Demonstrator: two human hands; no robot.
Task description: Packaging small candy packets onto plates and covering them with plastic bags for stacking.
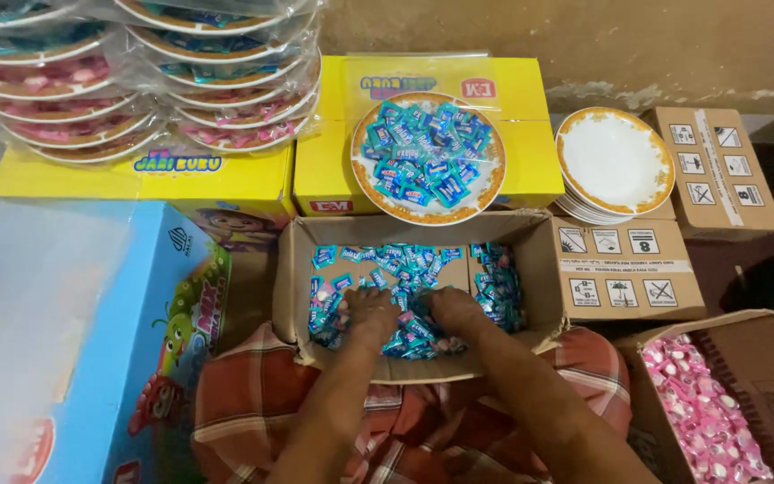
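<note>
- Left hand (pixel 367 314) and right hand (pixel 452 315): lower centre of the frame, side by side, both dug palm-down into the blue-wrapped sweets (pixel 405 269); fingers are buried in the heap, so whether they are closed on any sweets cannot be told.
- Open cardboard box (pixel 290 269): centre of the frame, holds the blue sweets; it rests on a lap covered in red-and-white checked cloth (pixel 253 394).
- Filled plate (pixel 428 158): just above the box, gold-rimmed, heaped with the same blue sweets, sitting on a yellow carton (pixel 530 134).
- Stack of empty plates (pixel 615 161): upper right, white with gold rims, on closed brown cartons (pixel 629 269).
- Wrapped plates (pixel 136 81): upper left, two piles of filled plates sealed in clear film, some with pink sweets, some with blue, on a second yellow carton (pixel 136 184).
- Box of pink sweets (pixel 705 403): lower right, open.
- Blue carton (pixel 136 358): lower left, cartoon print, partly under a sheet of clear plastic (pixel 20 296).
- Room: bare tan wall (pixel 584 45) along the top edge; dark floor at far right.
</note>
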